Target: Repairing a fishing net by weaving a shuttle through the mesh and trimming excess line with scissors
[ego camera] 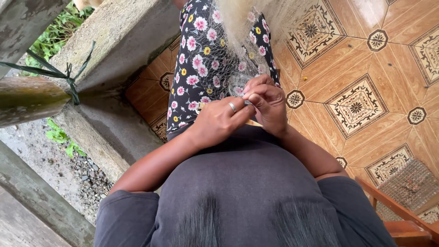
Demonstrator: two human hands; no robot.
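A fine pale fishing net (228, 68) hangs down over my lap, across my black trousers with pink and yellow flowers (199, 55). My left hand (217, 121), with a ring on one finger, and my right hand (267, 105) meet in front of my stomach, their fingertips pinched together on the net's mesh. A thin pale stick-like tool (253, 122) shows just under the hands; which hand holds it is hidden. Higher up, the net bunches into a pale tuft (238, 18) at the top edge.
A concrete ledge and step (114, 45) run along the left, with a wooden rail (27, 98) tied with dark green strips. Gravel and weeds lie beyond. Patterned orange floor tiles (356, 105) spread to the right. A wooden chair arm and woven seat (402, 192) stand at the lower right.
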